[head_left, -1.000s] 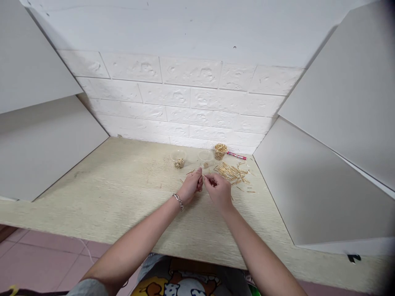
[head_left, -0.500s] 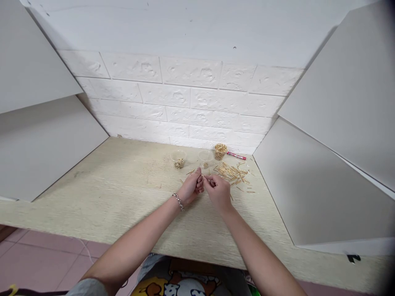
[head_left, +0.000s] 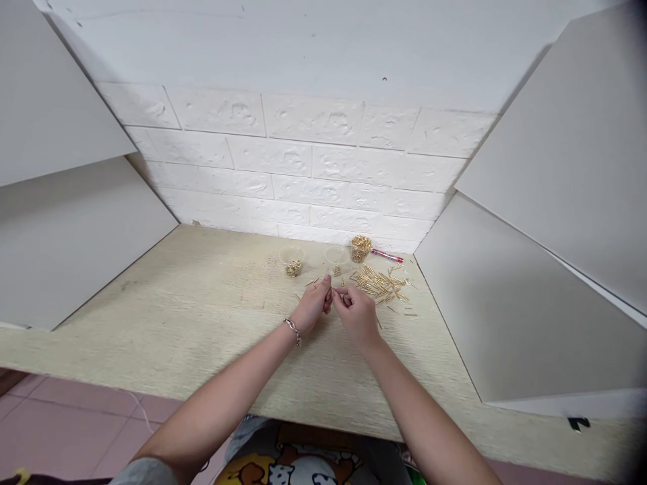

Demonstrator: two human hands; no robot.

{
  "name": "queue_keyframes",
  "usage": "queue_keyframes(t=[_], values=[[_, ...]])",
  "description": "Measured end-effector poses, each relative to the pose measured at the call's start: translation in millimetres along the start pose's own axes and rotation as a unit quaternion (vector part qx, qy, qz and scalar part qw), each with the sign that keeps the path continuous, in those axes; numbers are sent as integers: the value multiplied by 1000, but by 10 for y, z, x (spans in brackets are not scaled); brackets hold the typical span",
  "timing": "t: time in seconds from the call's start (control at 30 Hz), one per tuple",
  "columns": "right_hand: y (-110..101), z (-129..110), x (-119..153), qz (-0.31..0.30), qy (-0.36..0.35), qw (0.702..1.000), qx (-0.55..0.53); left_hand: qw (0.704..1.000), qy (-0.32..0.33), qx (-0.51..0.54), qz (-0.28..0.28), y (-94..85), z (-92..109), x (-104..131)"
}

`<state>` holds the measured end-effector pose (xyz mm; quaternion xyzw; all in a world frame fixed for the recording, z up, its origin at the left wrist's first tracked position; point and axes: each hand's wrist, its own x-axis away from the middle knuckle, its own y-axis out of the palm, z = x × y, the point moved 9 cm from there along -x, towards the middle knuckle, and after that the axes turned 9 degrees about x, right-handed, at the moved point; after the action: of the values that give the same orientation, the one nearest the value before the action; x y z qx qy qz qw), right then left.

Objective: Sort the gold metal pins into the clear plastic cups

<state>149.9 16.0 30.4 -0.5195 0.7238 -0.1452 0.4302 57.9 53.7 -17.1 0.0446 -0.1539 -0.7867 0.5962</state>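
Note:
My left hand, with a chain bracelet at the wrist, is closed with its thumb on top. Close against it, my right hand pinches with thumb and forefinger. Whatever small piece lies between the fingertips is too tiny to make out. Just beyond them, a clear cup has a few small gold bits at its bottom. Right of the hands lies a loose pile of thin gold pins. Farther left, another clear cup holds small gold pieces.
A cup full of gold pins stands near the wall beside a red pen-like stick. Tiny specks are scattered on the wooden tabletop at the left. White panels flank both sides, and a white brick-patterned wall closes the back.
The fingers of my left hand have curled and turned slightly at the fingertips. Both hands stay together in nearly the same place; cups and pile are unchanged.

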Motion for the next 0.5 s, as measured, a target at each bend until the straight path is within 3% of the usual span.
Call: queue_keyframes(t=[0.27,0.5], values=[[-28,-103,16,39,-92,988,120,976,86,-199,23,-62,248,-11],[-23,-100,0,17,-91,992,90,959,103,-265,15,-58,314,-12]])
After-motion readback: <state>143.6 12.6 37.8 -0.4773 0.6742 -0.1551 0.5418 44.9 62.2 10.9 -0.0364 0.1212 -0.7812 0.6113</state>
